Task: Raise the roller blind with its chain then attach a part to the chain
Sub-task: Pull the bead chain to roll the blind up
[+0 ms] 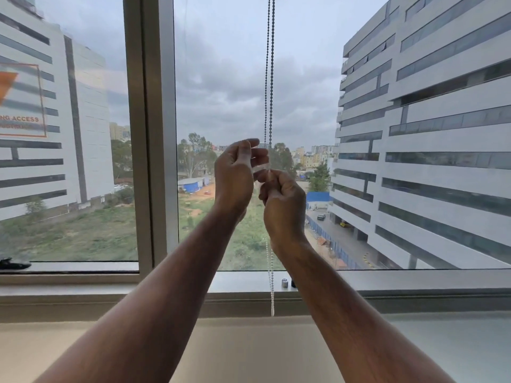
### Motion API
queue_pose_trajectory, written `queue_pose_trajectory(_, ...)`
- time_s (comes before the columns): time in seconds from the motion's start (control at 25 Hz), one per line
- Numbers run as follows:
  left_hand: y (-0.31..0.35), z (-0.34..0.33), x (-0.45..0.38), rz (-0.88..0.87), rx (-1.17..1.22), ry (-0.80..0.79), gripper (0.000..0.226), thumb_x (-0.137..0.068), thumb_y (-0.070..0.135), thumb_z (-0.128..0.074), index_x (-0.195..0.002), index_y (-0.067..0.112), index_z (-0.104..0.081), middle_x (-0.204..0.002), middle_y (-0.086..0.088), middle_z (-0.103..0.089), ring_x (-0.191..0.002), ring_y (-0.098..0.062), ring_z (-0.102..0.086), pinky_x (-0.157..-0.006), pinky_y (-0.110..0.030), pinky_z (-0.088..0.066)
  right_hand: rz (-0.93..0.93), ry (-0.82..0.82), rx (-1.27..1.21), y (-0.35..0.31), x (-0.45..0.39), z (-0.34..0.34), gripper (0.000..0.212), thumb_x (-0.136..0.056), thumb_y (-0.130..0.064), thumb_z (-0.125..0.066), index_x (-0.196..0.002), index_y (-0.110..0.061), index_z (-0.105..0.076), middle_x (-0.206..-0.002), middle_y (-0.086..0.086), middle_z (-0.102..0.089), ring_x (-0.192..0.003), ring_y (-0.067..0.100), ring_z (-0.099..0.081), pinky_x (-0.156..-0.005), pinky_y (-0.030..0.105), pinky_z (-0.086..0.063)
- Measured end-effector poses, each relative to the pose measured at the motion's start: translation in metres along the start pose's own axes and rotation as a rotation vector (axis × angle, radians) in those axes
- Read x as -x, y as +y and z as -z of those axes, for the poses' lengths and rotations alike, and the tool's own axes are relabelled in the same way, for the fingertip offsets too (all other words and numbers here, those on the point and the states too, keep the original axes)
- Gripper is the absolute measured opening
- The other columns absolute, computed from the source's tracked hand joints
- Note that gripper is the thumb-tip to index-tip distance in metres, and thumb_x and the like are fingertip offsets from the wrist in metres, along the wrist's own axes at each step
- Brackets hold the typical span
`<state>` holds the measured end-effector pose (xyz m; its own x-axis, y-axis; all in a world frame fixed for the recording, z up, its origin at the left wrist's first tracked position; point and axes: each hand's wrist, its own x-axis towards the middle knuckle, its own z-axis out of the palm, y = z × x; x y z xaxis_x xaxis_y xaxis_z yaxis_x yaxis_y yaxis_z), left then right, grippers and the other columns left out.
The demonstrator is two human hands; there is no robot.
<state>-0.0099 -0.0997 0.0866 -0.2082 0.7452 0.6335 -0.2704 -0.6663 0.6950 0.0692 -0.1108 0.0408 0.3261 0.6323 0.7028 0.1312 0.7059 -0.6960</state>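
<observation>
A beaded chain [270, 64] is seen hanging as two thin parallel strands in front of the right pane, dark against the cloudy sky. Below the hands it shows pale, and its looped end is seen hanging just in front of the sill [387, 280]. At about mid-height of the window the chain is met by both hands. A small clear plastic part [261, 167], flat and translucent, is held between them, right at the chain. The left hand [235, 175] is raised with its fingers [255, 155] curled and pinched on the part's upper end. The right hand [282, 200] is set just below, its fingers closed on the part's lower end and on the chain; the exact contact is hidden by the knuckles.

On the sill, just right of the chain's end, a small metal cylinder [284, 283] and a dark piece beside it are seen. A broad aluminium mullion [150, 134] divides the panes. On the left pane an orange-bordered sticker [22, 100] is partly read: "NG ACCESS". A black handle [13, 264] lies at the lower left frame.
</observation>
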Motion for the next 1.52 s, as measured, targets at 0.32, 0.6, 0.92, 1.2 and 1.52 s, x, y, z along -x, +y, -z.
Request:
queue_pose_trajectory(0.32, 0.011, -0.026, -0.011, -0.047, -0.079, -0.029, 0.026, -0.107, 0.013, -0.051, -0.101, 0.01, -0.076, -0.062, 0.001, -0.056, -0.045, -0.009, -0.041, -0.043, -0.024, -0.031, -0.064, -0.092, -0.008, 0.023, 0.038, 0.006, 0.026, -0.105, -0.012, -0.051, -0.088, -0.015, -0.07, -0.061, -0.008, -0.055, -0.057, 0.007, -0.046, -0.057, 0.03, -0.04)
queue_pose_trajectory(0.6, -0.017, -0.007, 0.002, -0.113, -0.124, -0.025, 0.031, -0.106, 0.013, -0.049, -0.084, 0.018, -0.07, -0.058, 0.006, -0.048, -0.041, -0.003, -0.034, -0.042, -0.021, -0.028, -0.196, -0.058, -0.124, 0.039, 0.052, 0.011, 0.028, -0.107, -0.013, -0.045, -0.095, -0.013, -0.07, -0.075, -0.006, -0.073, -0.068, -0.002, -0.066, -0.065, 0.011, -0.047)
queue_pose_trajectory(0.92, -0.05, 0.004, 0.032, -0.183, -0.277, 0.018, 0.027, -0.105, 0.017, -0.049, -0.086, 0.017, -0.069, -0.06, 0.013, -0.06, -0.054, -0.003, -0.051, -0.053, -0.019, -0.041, -0.104, 0.009, -0.275, -0.004, -0.019, 0.0, 0.028, -0.108, -0.015, -0.039, -0.107, -0.013, -0.067, -0.09, 0.001, -0.073, -0.085, 0.013, -0.069, -0.074, 0.028, -0.054)
queue_pose_trajectory(1.2, -0.074, 0.013, 0.061, -0.142, -0.297, 0.014, 0.029, -0.108, 0.015, -0.047, -0.085, 0.012, -0.065, -0.052, 0.01, -0.045, -0.047, -0.005, -0.036, -0.048, -0.025, -0.03, -0.101, -0.087, -0.274, -0.046, -0.069, -0.02, 0.029, -0.109, -0.016, -0.037, -0.123, -0.008, -0.061, -0.102, 0.01, -0.074, -0.091, 0.023, -0.072, -0.069, 0.032, -0.052)
queue_pose_trajectory(1.52, -0.099, 0.023, 0.089, -0.079, -0.283, -0.058, 0.029, -0.109, 0.014, -0.047, -0.084, 0.016, -0.063, -0.053, 0.013, -0.044, -0.05, -0.005, -0.036, -0.05, -0.022, -0.031, -0.103, 0.01, -0.199, -0.036, -0.076, -0.03, 0.027, -0.106, -0.011, -0.046, -0.101, -0.003, -0.072, -0.062, 0.002, -0.054, -0.049, 0.011, -0.043, -0.048, 0.025, -0.033)
